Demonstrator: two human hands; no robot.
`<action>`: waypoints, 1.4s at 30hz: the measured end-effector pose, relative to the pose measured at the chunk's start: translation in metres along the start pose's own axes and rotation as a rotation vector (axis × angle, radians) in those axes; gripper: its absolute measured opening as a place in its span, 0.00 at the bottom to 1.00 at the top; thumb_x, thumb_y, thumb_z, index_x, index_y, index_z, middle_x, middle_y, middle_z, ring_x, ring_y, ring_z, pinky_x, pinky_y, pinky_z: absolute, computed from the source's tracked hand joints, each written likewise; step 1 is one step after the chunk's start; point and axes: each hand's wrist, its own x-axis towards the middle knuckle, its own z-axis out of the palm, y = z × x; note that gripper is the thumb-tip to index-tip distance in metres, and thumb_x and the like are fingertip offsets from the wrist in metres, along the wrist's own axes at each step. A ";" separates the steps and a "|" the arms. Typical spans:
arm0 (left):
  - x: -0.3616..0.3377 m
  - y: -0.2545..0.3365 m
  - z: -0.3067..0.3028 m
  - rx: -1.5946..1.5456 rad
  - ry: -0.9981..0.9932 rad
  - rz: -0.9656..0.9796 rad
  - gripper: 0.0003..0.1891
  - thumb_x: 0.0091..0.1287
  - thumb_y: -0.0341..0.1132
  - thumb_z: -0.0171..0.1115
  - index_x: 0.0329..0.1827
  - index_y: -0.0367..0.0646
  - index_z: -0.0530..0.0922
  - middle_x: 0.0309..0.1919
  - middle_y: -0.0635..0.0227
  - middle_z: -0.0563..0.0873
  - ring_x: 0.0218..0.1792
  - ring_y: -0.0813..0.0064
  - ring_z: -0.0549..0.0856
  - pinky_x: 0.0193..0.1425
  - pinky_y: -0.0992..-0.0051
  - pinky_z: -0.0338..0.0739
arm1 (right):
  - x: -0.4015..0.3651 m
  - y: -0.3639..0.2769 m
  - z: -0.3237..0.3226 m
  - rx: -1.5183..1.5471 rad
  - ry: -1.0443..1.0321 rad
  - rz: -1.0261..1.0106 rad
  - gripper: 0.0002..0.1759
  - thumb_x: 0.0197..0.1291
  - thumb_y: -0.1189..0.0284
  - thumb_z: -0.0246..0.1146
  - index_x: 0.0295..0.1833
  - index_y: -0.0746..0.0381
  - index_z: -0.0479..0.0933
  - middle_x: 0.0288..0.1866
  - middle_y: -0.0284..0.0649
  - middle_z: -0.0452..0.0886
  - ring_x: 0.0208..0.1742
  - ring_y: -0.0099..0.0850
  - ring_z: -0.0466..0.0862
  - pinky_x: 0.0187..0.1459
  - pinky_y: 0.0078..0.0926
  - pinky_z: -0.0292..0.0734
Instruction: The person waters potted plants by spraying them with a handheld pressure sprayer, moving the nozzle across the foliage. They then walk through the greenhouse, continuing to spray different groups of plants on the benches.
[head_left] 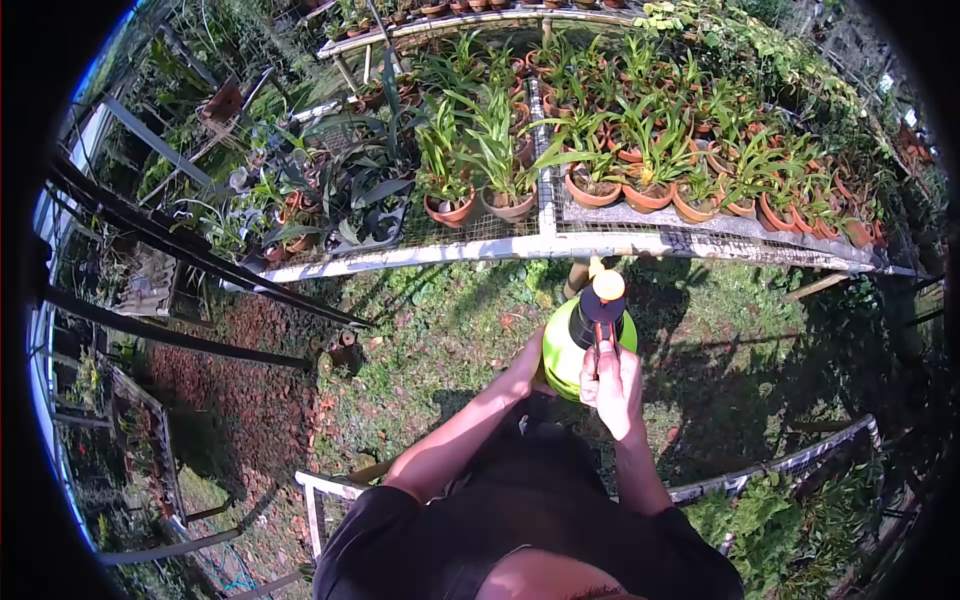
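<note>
A bright green spray bottle (562,362) with a black top and a yellow-orange nozzle is held in front of my body. My right hand (614,388) is closed around the handle and red trigger at its top. Against the bottle's left side rests my left hand (530,362), bearing it from the side and below, with most of its fingers hidden behind the green body. The nozzle points forward, toward the bench of potted plants (595,188).
A white-edged mesh bench (400,262) spans the view ahead, crowded with clay pots. Dark-leaved plants (350,190) stand on its left part. Behind me is another white-framed bench (770,465) with green foliage. Dark poles (190,330) cross at left over grassy ground.
</note>
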 end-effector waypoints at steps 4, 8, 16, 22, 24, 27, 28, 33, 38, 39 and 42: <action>0.010 0.005 -0.004 -0.097 -0.009 0.014 0.34 0.69 0.61 0.26 0.63 0.47 0.69 0.52 0.56 0.80 0.47 0.60 0.84 0.43 0.55 0.83 | 0.004 -0.006 0.001 0.014 0.021 0.006 0.22 0.73 0.60 0.43 0.28 0.62 0.65 0.14 0.29 0.62 0.12 0.16 0.60 0.14 0.15 0.56; -0.012 0.011 0.002 0.022 0.105 -0.066 0.35 0.69 0.62 0.26 0.64 0.47 0.68 0.54 0.57 0.79 0.48 0.59 0.83 0.39 0.56 0.82 | 0.003 0.002 0.004 0.058 -0.025 -0.021 0.22 0.74 0.60 0.42 0.26 0.61 0.64 0.14 0.28 0.60 0.11 0.16 0.59 0.14 0.15 0.55; -0.020 -0.029 -0.024 0.013 0.040 -0.179 0.39 0.65 0.67 0.25 0.66 0.50 0.68 0.54 0.59 0.81 0.51 0.59 0.81 0.44 0.54 0.78 | -0.001 0.028 0.011 0.097 -0.038 0.156 0.19 0.74 0.61 0.45 0.31 0.60 0.66 0.16 0.26 0.62 0.13 0.14 0.60 0.16 0.15 0.56; -0.002 -0.025 -0.059 -0.043 -0.021 -0.078 0.36 0.66 0.67 0.28 0.68 0.54 0.65 0.59 0.61 0.77 0.56 0.57 0.78 0.48 0.48 0.73 | 0.017 0.027 0.034 0.083 0.007 0.124 0.20 0.74 0.61 0.44 0.30 0.60 0.66 0.15 0.27 0.61 0.13 0.15 0.61 0.15 0.15 0.56; 0.004 -0.007 -0.072 -0.002 -0.080 -0.010 0.35 0.66 0.68 0.33 0.68 0.57 0.64 0.60 0.64 0.76 0.58 0.59 0.76 0.44 0.52 0.78 | 0.030 0.014 0.050 0.007 0.044 0.063 0.21 0.74 0.61 0.44 0.28 0.61 0.65 0.15 0.27 0.61 0.13 0.15 0.61 0.15 0.16 0.56; 0.028 0.030 -0.077 -0.253 -0.178 0.198 0.35 0.67 0.66 0.38 0.66 0.49 0.66 0.53 0.64 0.81 0.46 0.73 0.85 0.40 0.63 0.83 | 0.055 0.010 0.065 0.083 0.004 0.021 0.22 0.73 0.62 0.43 0.25 0.60 0.63 0.15 0.27 0.61 0.13 0.15 0.60 0.16 0.16 0.56; 0.022 0.039 -0.089 -0.204 -0.202 0.187 0.35 0.67 0.66 0.38 0.64 0.46 0.69 0.52 0.63 0.82 0.38 0.74 0.87 0.38 0.67 0.83 | 0.061 0.003 0.075 0.069 0.010 0.030 0.22 0.73 0.61 0.43 0.25 0.60 0.63 0.15 0.27 0.61 0.14 0.15 0.59 0.16 0.16 0.55; 0.017 0.099 -0.130 -0.172 -0.086 0.109 0.36 0.67 0.66 0.37 0.67 0.48 0.67 0.60 0.58 0.76 0.57 0.61 0.79 0.53 0.48 0.75 | 0.098 -0.007 0.134 0.045 0.079 -0.072 0.21 0.73 0.62 0.42 0.26 0.61 0.64 0.15 0.27 0.61 0.13 0.15 0.59 0.16 0.16 0.55; -0.021 0.131 -0.181 -0.157 -0.071 0.140 0.35 0.69 0.63 0.35 0.69 0.48 0.64 0.61 0.60 0.76 0.58 0.63 0.78 0.54 0.54 0.77 | 0.133 0.011 0.187 0.106 0.015 -0.010 0.20 0.74 0.62 0.42 0.29 0.61 0.65 0.16 0.29 0.63 0.14 0.16 0.61 0.17 0.16 0.58; -0.029 0.136 -0.190 -0.161 -0.074 0.132 0.34 0.69 0.62 0.35 0.69 0.48 0.64 0.61 0.60 0.76 0.58 0.64 0.78 0.54 0.54 0.77 | 0.138 0.013 0.201 0.113 0.018 0.036 0.20 0.74 0.62 0.43 0.30 0.61 0.65 0.16 0.29 0.63 0.14 0.16 0.62 0.17 0.16 0.58; -0.050 0.148 -0.223 -0.201 0.023 0.133 0.32 0.71 0.60 0.33 0.67 0.50 0.66 0.59 0.63 0.78 0.58 0.70 0.78 0.53 0.58 0.78 | 0.153 0.031 0.234 0.137 -0.066 0.037 0.18 0.74 0.62 0.44 0.32 0.62 0.66 0.17 0.28 0.64 0.15 0.15 0.63 0.18 0.15 0.60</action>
